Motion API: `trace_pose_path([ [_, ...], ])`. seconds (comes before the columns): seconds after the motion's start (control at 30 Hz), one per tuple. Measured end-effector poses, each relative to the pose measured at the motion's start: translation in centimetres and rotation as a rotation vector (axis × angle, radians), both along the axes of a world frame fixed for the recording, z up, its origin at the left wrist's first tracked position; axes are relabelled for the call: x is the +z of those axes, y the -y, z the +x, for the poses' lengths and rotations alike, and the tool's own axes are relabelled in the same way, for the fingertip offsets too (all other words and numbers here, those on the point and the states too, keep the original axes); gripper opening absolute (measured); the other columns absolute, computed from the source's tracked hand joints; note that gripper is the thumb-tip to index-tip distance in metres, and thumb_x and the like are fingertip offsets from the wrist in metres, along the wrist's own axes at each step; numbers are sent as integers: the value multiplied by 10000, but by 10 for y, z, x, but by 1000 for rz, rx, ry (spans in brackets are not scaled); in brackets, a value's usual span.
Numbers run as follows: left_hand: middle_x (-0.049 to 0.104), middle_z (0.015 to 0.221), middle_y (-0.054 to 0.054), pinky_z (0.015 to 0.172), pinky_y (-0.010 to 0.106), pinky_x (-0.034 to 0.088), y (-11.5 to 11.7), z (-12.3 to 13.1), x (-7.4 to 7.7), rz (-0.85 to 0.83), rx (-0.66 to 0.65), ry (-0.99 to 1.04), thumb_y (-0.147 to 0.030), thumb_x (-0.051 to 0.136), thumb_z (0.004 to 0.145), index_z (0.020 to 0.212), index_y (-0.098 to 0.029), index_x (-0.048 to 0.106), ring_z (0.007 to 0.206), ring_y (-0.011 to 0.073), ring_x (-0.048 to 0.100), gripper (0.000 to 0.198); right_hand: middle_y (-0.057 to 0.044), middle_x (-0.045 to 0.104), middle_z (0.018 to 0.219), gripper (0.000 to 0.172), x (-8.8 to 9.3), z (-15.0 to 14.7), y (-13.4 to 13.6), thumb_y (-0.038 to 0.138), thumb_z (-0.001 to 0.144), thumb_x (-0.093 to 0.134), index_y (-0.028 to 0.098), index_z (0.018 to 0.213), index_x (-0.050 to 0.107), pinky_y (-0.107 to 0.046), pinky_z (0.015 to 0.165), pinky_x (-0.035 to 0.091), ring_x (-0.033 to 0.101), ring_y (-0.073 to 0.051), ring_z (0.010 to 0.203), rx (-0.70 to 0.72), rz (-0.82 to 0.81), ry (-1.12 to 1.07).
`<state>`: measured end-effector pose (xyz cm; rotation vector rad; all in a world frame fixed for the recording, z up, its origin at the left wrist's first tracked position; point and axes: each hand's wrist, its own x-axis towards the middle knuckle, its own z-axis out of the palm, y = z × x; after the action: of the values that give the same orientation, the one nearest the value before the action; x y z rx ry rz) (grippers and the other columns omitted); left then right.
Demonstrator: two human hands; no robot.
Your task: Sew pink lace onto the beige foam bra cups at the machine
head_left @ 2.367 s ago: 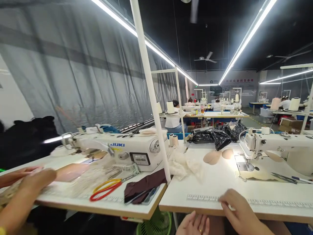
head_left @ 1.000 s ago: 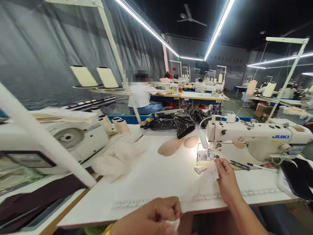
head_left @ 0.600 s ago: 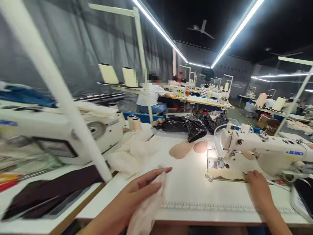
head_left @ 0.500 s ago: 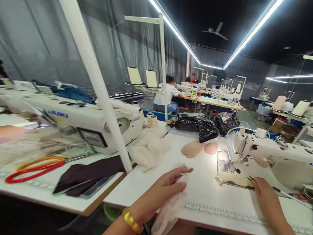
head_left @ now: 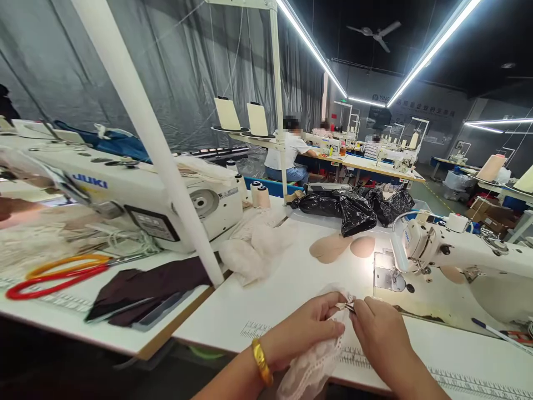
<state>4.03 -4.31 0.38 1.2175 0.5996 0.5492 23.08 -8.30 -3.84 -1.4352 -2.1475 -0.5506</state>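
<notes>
My left hand point(head_left: 314, 322), with a gold bracelet point(head_left: 261, 361) at the wrist, pinches a sheer pale lace fabric point(head_left: 312, 366) that hangs over the table's front edge. Close against it, my right hand point(head_left: 377, 333) is closed on small dark-tipped thread snips point(head_left: 350, 307). The tips of the snips touch the lace edge between my hands. Most of the snips is hidden inside my right fingers. Just beyond my hands stands a white sewing machine point(head_left: 433, 250) with its lamp lit over the needle plate point(head_left: 387, 272).
Beige oval fabric pieces point(head_left: 331, 248) lie left of the machine, before black plastic bags point(head_left: 345, 208). Crumpled cream fabric point(head_left: 254, 250) sits near a white post point(head_left: 154, 150). On the left table are red-and-orange-handled scissors point(head_left: 62, 275), dark cloth point(head_left: 137, 294) and another person's hand point(head_left: 16, 208).
My right hand has moved left from beside the machine, bringing the snips to the lace. My left hand has shifted slightly right and lifted the lace edge between both hands.
</notes>
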Motion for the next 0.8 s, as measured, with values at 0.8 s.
trace_pose_path([
  [0.8,748,942,95,983,436,411,-22,2,-9,774,295,-243,-325,685,898,904,-266,808,908,313,577,137,-138,708,1172,530,-21,77,44,683,981,487,250,1193,709,-413,841,583,690,-285,992,-33,-709,-1078],
])
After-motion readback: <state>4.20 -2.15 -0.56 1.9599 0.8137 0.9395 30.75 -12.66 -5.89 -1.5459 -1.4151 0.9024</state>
